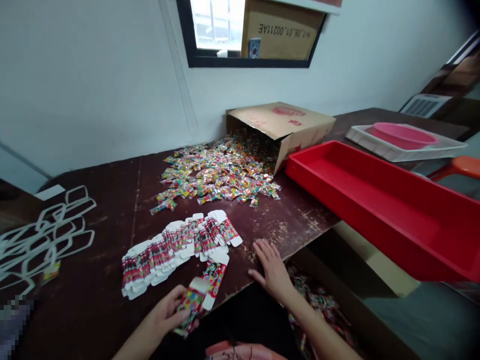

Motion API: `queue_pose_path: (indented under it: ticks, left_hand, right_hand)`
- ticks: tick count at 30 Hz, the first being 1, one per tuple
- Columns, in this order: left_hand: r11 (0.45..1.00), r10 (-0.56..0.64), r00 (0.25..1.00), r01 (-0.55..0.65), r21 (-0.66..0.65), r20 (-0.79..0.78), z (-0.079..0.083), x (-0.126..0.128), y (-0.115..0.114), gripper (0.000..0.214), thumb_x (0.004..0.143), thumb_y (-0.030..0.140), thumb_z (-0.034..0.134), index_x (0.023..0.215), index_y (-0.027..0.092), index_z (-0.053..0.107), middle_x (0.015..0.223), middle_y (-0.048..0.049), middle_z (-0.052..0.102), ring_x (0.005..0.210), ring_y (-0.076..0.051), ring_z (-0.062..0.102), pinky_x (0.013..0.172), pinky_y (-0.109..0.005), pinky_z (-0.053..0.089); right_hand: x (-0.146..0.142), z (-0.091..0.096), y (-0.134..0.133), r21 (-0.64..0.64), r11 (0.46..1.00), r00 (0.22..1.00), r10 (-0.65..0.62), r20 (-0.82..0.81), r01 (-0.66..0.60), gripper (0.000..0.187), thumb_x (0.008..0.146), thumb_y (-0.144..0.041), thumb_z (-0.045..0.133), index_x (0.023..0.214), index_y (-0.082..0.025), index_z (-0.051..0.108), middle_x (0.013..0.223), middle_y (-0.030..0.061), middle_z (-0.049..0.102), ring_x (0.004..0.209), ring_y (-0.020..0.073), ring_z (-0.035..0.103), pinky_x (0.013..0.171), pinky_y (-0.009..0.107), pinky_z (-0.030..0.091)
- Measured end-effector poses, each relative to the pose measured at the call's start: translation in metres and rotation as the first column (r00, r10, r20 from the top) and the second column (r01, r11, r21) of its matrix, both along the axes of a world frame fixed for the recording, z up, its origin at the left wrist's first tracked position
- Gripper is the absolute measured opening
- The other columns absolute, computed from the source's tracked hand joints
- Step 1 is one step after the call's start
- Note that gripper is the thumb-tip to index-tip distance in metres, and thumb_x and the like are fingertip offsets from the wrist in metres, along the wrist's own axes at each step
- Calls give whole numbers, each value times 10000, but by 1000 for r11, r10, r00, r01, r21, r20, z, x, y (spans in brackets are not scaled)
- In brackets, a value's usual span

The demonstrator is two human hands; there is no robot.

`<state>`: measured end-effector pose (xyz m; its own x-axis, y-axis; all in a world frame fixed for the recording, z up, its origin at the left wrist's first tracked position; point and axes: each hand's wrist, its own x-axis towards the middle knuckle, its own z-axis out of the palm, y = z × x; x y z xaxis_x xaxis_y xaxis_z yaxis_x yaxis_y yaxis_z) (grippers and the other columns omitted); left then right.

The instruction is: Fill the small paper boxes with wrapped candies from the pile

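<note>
My left hand (173, 312) is closed around a small printed candy box (192, 302), its pale end flap standing up. Just beyond it a flat printed carton (215, 276) lies by the table edge. A long row of overlapping flattened cartons (161, 252) with white flaps stretches across the table to the left. My right hand (270, 265) rests on the brown tabletop near the front edge, fingers stretched out and holding nothing. Farther back, a heap of wrapped candies (217, 170) spills from a cardboard box (277, 120) lying on its side.
A long red tray (375, 200) juts over the table's right edge. Behind it sits a white tray (412, 150) with a pink basin (403, 135). Below the edge, a carton holds many colourful packs (322, 302). White loop-shaped pieces (48, 230) lie at the left.
</note>
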<state>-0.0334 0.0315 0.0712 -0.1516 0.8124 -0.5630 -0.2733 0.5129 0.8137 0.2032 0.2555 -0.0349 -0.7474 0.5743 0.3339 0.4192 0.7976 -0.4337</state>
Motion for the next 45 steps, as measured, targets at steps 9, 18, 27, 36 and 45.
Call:
queue_pose_path:
  ticks: [9,18,27,36,45]
  left_hand:
    - [988,134,981,-143,57,139,-22,60,50,491,740,278,676,1188,170,507,1081,-106,638,826,-197,652,631,-295,560]
    - [994,88,996,-88,67,-4,-30,76,29,654,730,212,619,1344,191,396,887,-34,617,723,-149,601,564,-241,511]
    - [997,17,997,-11,74,-75,-41,81,22,592,773,315,624,1320,211,424,862,-29,562,683,-144,553,476,-206,468]
    - [986,136,990,-139,90,48,-33,73,24,568,826,598,483,1100,115,602,826,-80,627,714,-196,600,507,-255,494]
    - [977,170,946,-200,81,277,-23,66,35,606,856,596,404,1139,98,600,793,-106,680,682,-205,621,461,-245,487]
  right_hand:
    - [-11,58,-76,-677,694,901,-94,-423,-245,127,948,-264,462,1049,-232,531,1003,58,663,875,175,646,777,298,528]
    - [-52,92,-44,-280,942,961,111,-254,-183,76,861,-265,617,831,-228,676,993,52,616,1002,222,506,905,395,381]
    - [-39,91,-49,-73,962,961,253,-116,-262,88,863,-243,609,803,-222,669,1139,50,614,1146,255,450,1081,523,178]
    - [-41,72,-68,-876,329,892,-164,-422,-353,231,870,-364,589,1057,-234,625,1027,44,587,814,154,581,685,270,491]
    - [-41,77,-77,-865,-177,877,-216,-430,-469,356,807,-361,685,1096,-166,612,634,-23,597,549,102,568,608,259,521]
